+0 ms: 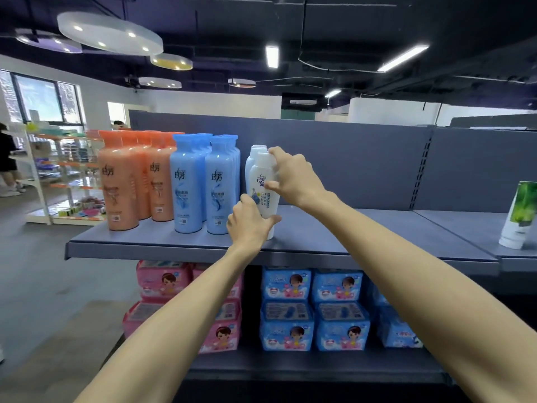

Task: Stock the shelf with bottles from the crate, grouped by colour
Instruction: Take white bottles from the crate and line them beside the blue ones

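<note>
Bottle (263,184), white (blue label art), upright, gripped.

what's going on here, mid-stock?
A person is stocking the top shelf. Both hands are on the front white bottle: left hand at its base, right hand near the cap. Orange bottles and blue bottles already stand grouped to its left.
</note>
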### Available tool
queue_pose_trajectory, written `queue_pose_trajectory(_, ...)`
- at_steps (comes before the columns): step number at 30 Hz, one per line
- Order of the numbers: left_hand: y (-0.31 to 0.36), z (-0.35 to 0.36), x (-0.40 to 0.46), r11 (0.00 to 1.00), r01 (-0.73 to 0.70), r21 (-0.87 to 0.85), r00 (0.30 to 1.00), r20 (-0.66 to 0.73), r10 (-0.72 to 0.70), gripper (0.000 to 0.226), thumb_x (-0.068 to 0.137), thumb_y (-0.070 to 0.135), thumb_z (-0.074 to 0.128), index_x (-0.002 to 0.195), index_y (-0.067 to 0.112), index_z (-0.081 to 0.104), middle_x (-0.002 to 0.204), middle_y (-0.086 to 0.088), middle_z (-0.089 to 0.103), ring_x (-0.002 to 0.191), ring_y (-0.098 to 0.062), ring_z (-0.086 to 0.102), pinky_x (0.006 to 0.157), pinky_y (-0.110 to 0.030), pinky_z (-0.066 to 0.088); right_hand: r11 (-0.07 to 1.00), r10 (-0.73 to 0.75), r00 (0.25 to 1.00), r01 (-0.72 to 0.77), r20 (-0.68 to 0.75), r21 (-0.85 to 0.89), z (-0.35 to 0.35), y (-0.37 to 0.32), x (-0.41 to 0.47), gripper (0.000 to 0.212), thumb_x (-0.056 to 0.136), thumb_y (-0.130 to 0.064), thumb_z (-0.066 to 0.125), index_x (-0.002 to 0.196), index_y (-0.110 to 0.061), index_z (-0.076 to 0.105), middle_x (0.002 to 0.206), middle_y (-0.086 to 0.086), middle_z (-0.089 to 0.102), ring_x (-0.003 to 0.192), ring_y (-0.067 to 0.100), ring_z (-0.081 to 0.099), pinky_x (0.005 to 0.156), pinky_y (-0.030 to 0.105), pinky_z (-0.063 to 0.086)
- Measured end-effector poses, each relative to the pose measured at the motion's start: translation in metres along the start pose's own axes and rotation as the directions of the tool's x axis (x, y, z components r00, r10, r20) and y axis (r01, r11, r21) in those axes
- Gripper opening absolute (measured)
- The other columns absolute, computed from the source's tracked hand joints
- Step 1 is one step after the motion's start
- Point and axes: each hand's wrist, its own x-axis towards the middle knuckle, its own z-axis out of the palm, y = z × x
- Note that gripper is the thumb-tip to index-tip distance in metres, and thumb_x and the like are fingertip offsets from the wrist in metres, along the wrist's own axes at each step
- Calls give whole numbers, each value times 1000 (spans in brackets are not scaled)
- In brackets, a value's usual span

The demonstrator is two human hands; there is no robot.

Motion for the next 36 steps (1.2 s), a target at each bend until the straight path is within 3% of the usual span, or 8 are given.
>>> queue_pose_trajectory(3,-3,6,5,1000,8,-5,1000,5,-8,67,69,46,83,109,5,48,110,-12,64,101,-36,62,76,-40,48,999,-16,999,18,31,-37,3,2,11,62,90,-21,70,143,-19,38,116,17,57,100,35,57,69,38,45)
queue_pose_trajectory(7,-9,16,11,999,-23,26,1000,16,23,60,74,34,82,110,4,44,112,-13,60,103,-36,60,73,-38,43,1000,-10,998,9,61,6,10,11,24,60,88,-21,71,139,-22,40,115,15,57,99,34,58,74,40,50)
queue_pose_trajectory(12,-6,27,23,998,-14,60,1000,24,13,58,79,26,79,117,2,42,120,-16,56,109,-37,59,83,-41,48,1000,-2,998,2,58,13,23,20,37,60,90,-19,68,141,-22,37,114,15,58,89,29,51,71,34,41)
queue_pose_trajectory(19,-6,38,38,996,7,94,999,32,-10,58,83,25,76,121,0,40,124,-18,53,112,-38,58,84,-40,48,999,7,998,-10,60,47,35,27,53,60,90,-17,68,141,-22,37,111,17,59,89,32,56,71,35,46)
queue_pose_trajectory(24,-9,44,48,994,13,112,999,33,-17,60,83,26,76,122,0,39,125,-18,52,112,-37,58,85,-41,48,996,-4,998,-1,57,85,41,32,62,62,89,-16,70,141,-22,38,113,17,62,95,33,61,80,42,55)
queue_pose_trajectory(36,-16,56,58,991,4,131,1000,16,-6,58,85,26,74,122,1,38,124,-17,51,110,-37,59,85,-39,48,995,1,997,-9,73,100,53,39,74,62,90,-15,69,142,-24,36,109,16,62,92,33,61,82,45,55)
